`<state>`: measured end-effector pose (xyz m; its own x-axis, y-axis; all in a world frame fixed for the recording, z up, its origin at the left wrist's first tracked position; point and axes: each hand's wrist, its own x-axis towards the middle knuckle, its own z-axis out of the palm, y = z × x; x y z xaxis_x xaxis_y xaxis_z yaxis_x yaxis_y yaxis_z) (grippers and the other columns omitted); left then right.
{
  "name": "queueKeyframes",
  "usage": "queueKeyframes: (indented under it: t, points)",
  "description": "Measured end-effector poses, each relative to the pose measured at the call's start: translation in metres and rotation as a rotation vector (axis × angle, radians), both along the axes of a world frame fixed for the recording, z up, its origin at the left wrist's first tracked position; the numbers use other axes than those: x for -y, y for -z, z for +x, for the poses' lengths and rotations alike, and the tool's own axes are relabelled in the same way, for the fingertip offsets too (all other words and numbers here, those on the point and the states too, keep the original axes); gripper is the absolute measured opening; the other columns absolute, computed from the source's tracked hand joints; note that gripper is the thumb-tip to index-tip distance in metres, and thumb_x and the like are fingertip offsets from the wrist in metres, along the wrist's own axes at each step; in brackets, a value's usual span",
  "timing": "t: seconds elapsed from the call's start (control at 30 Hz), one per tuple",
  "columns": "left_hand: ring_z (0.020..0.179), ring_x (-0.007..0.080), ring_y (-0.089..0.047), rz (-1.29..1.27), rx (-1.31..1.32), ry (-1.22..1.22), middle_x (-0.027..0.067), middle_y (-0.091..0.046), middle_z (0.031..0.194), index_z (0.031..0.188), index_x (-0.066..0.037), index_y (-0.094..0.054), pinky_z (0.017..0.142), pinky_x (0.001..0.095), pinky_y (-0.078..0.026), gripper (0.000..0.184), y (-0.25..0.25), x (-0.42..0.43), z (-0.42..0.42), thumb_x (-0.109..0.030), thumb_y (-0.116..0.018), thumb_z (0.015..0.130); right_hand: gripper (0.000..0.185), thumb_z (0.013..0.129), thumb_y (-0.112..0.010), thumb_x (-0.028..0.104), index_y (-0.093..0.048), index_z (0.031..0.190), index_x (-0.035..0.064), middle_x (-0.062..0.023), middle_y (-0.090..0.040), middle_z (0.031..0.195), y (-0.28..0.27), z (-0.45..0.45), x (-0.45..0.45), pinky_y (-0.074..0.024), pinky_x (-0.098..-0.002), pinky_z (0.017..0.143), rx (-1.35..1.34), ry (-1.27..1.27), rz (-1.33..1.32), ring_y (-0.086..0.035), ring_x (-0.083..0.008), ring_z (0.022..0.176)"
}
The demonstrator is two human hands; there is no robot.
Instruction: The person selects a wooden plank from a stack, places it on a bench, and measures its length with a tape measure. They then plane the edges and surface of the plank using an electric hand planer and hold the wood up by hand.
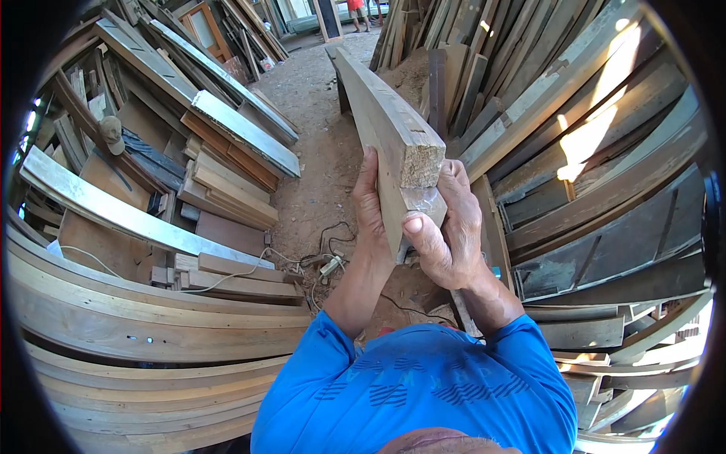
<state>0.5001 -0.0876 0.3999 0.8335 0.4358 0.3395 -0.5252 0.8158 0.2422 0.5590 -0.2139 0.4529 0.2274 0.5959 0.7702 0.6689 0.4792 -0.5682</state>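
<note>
A long, pale wooden beam (pixel 382 102) stretches away from my chest toward the far floor. Its near end is rough-sawn, with a smoother ledge below; whether this is one piece or two I cannot tell. My left hand (pixel 369 200) grips the beam's left side, thumb upward, its other fingers mostly hidden. On the right side of the near end, my right hand (pixel 451 227) is closed around the wood, the thumb beside the lower ledge. Dark slots show along the beam's upper face.
Stacked planks (pixel 227 189) line the left, with long curved-looking boards (pixel 151 325) nearer me. More timber (pixel 590 144) leans along the right. A cable with a white connector (pixel 330 265) lies on the dirt floor (pixel 306 136) below. Another person's legs (pixel 361 19) show far ahead.
</note>
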Motion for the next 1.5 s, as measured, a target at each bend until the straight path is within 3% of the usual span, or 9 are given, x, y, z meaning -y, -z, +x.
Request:
queueKeyframes:
  t: [0.6, 0.73, 0.87, 1.0, 1.13, 1.23, 1.33, 1.4, 1.5]
  points:
    - [0.105, 0.0278, -0.069, -0.07, -0.078, 0.003, 0.0163, -0.066, 0.12, 0.135, -0.004, -0.052, 0.093, 0.0455, -0.057, 0.06, 0.011, 0.006, -0.017, -0.051, -0.056, 0.097, 0.078, 0.089, -0.062, 0.058, -0.054, 0.126, -0.0112, -0.0196, -0.058, 0.114, 0.012, -0.008, 0.001, -0.0405, -0.0403, 0.093, 0.034, -0.006, -0.006, -0.049, -0.0278, 0.103]
    - [0.107, 0.0301, -0.068, -0.177, -0.041, 0.032, 0.0175, -0.066, 0.122, 0.138, -0.002, -0.05, 0.096, 0.0473, -0.056, 0.062, 0.03, 0.019, -0.027, -0.051, -0.052, 0.1, 0.1, 0.09, -0.061, 0.057, -0.026, 0.151, -0.0133, -0.0245, -0.043, 0.147, 0.037, 0.008, 0.016, -0.0267, -0.0411, 0.112, -0.206, -0.299, -0.198, -0.045, -0.0317, 0.127]
    - [0.11, 0.032, -0.067, -0.205, -0.244, 0.128, 0.0191, -0.064, 0.126, 0.141, -0.001, -0.047, 0.095, 0.0488, -0.056, 0.063, 0.105, 0.024, -0.044, -0.049, -0.051, 0.101, 0.109, 0.09, -0.056, 0.069, -0.021, 0.153, -0.0126, -0.0239, -0.035, 0.155, 0.064, 0.019, 0.031, -0.021, -0.0409, 0.118, -0.58, -0.507, -0.371, -0.038, -0.0315, 0.139]
    - [0.112, 0.0285, -0.066, -0.119, -0.716, 0.03, 0.0169, -0.064, 0.127, 0.141, -0.001, -0.047, 0.097, 0.0435, -0.054, 0.061, 0.142, 0.046, -0.064, -0.046, -0.054, 0.1, 0.075, 0.1, -0.057, 0.048, -0.039, 0.146, -0.0092, -0.0192, -0.056, 0.136, 0.126, 0.015, 0.05, -0.0391, -0.0358, 0.107, -0.915, -0.33, -0.664, -0.052, -0.0237, 0.124]
    - [0.114, 0.0237, -0.063, 0.337, -1.067, -0.219, 0.0149, -0.064, 0.124, 0.142, 0.001, -0.045, 0.097, 0.0376, -0.051, 0.069, 0.286, 0.056, -0.063, -0.051, -0.058, 0.097, 0.047, 0.103, -0.054, 0.029, -0.053, 0.135, -0.0044, -0.0102, -0.065, 0.115, 0.304, 0.01, 0.059, -0.0491, -0.0325, 0.088, -1.117, 0.038, -0.972, -0.061, -0.0155, 0.1]
    - [0.122, 0.0246, -0.057, 0.303, -1.225, -0.141, 0.0169, -0.06, 0.132, 0.145, 0.002, -0.042, 0.103, 0.0403, -0.046, 0.08, 0.378, 0.069, -0.065, -0.058, -0.058, 0.095, 0.048, 0.101, -0.055, 0.03, -0.054, 0.135, -0.0026, -0.0103, -0.066, 0.113, 0.426, 0.009, 0.065, -0.0494, -0.0333, 0.087, -1.08, 0.154, -1.129, -0.061, -0.015, 0.099]
    - [0.131, 0.0279, -0.049, 0.224, -1.679, -0.194, 0.0192, -0.05, 0.143, 0.151, 0.002, -0.034, 0.11, 0.0435, -0.039, 0.093, 0.455, 0.079, -0.055, -0.066, -0.057, 0.092, 0.051, 0.098, -0.058, 0.033, -0.055, 0.134, -0.0031, -0.0139, -0.068, 0.111, 0.433, 0.012, 0.064, -0.0501, -0.0369, 0.087, -1.014, 0.144, -1.215, -0.064, -0.0213, 0.099]
    - [0.139, 0.0288, -0.033, 0.217, -1.61, -0.12, 0.019, -0.034, 0.151, 0.153, 0.001, -0.024, 0.114, 0.0433, -0.029, 0.101, 0.478, 0.087, -0.051, -0.071, -0.053, 0.09, 0.051, 0.088, -0.068, 0.026, -0.057, 0.13, -0.0009, -0.0226, -0.066, 0.11, 0.473, 0.029, 0.077, -0.0477, -0.0458, 0.093, -0.451, 0.28, -1.226, -0.063, -0.0368, 0.104]
    - [0.15, 0.0302, -0.011, 0.199, -1.506, -0.02, 0.0187, -0.01, 0.163, 0.157, 0.0, -0.009, 0.122, 0.0431, -0.014, 0.113, 0.495, 0.085, -0.043, -0.079, -0.047, 0.087, 0.06, 0.079, -0.075, 0.019, -0.054, 0.133, 0.0046, -0.0222, -0.06, 0.123, 0.384, 0.075, 0.081, -0.0414, -0.0516, 0.1, 0.056, 0.791, -1.026, -0.052, -0.0419, 0.12]
